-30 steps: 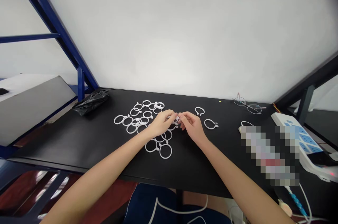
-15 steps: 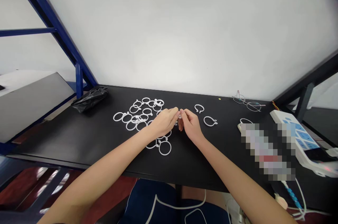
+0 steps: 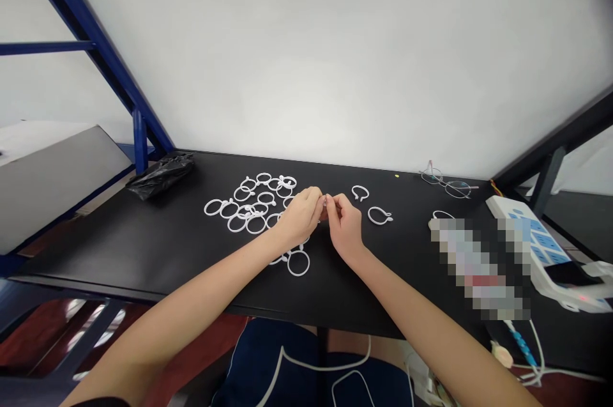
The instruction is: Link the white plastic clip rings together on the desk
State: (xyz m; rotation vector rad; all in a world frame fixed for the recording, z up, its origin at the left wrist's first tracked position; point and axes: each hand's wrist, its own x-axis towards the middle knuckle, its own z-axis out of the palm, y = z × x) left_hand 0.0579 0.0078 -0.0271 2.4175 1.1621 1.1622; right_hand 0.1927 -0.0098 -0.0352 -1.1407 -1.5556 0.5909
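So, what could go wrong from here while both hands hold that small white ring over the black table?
1. The ring is pinched only by the fingertips of the left hand and right hand; it may slip and drop into the pile of rings, where it would be hard to tell apart.
2. The left forearm lies over the near rings; it could sweep them toward the table edge.
3. The glasses lie open near the right side; a wide reach might knock them.
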